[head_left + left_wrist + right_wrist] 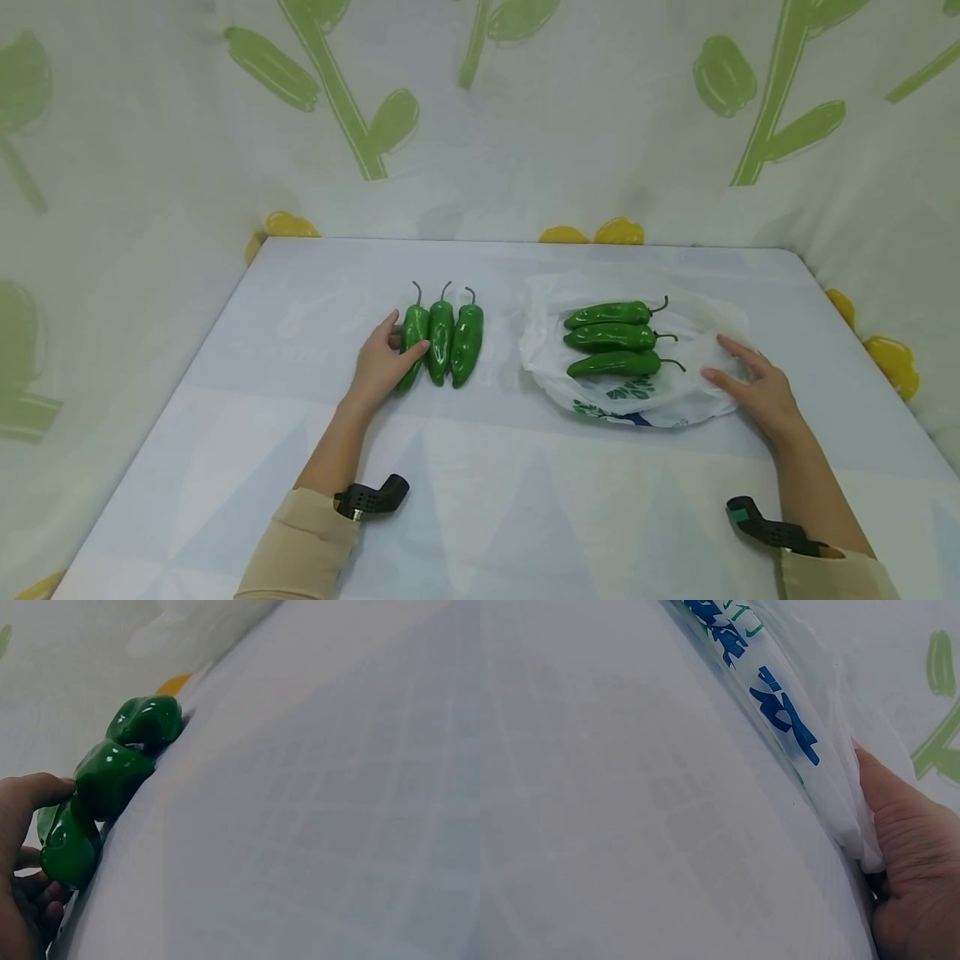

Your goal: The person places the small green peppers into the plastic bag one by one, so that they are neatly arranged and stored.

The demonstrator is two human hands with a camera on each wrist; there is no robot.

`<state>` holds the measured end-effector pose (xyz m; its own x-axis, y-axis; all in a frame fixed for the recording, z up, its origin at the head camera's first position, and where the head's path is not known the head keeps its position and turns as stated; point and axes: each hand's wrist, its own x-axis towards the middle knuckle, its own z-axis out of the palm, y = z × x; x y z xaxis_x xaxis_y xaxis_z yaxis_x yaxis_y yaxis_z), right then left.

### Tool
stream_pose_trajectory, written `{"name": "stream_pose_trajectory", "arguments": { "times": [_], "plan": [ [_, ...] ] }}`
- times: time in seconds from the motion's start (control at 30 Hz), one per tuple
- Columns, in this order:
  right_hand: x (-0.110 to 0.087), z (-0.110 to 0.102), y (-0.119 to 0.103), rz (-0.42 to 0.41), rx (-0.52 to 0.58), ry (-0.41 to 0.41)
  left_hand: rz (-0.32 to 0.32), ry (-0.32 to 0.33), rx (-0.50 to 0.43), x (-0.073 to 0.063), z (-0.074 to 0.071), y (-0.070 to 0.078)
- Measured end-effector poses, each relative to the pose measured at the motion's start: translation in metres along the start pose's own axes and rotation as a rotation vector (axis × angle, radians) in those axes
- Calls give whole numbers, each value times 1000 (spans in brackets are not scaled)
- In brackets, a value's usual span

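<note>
Three glossy green chili peppers stand side by side on the left of the table in the head view: a left one [415,327], a middle one [440,340] and a right one [467,342], stems pointing away. My left hand [380,360] holds the left pepper, thumb across its top and fingers at its outer side. The left wrist view shows that pepper [71,851] between thumb and fingers. My right hand [767,396] rests at the right edge of a white plastic bag [543,350], thumb and forefinger spread apart. Three more green peppers [611,337] lie stacked in a row on the bag, stems to the right.
The pale table [480,500] has a faint triangle pattern. Behind and beside it hangs a light curtain [525,167] printed with green leaves and yellow shapes. Green and blue print [787,716] marks the bag's near side.
</note>
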<state>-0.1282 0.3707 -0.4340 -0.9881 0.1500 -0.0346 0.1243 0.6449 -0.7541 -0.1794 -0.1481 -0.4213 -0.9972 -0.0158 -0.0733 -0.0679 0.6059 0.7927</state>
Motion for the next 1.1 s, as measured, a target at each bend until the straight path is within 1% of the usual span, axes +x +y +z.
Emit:
{"name": "stream_pose_trajectory", "arguments": {
  "times": [0.17, 0.3, 0.4, 0.6, 0.87, 1.0, 1.1],
  "plan": [
    [0, 1, 1, -5, -1, -2, 12, 34, -10, -2, 1, -2],
    [0, 1, 1, -5, 3, -3, 24, 91, -16, -3, 2, -4],
    [0, 1, 0, 0, -2, -3, 33, 117, -12, -2, 2, -6],
    [0, 1, -1, -11, -3, -2, 53, 131, -5, -2, 1, -8],
    [-3, 0, -1, 1, -13, -1, 80, 185, -55, -2, 1, -6],
    [-2, -1, -2, -9, -6, -7, 67, 189, -90, -3, -2, -3],
    [-1, -1, -3, -9, -9, -10, 46, 174, -105, -4, -4, 0]
  ]
}}
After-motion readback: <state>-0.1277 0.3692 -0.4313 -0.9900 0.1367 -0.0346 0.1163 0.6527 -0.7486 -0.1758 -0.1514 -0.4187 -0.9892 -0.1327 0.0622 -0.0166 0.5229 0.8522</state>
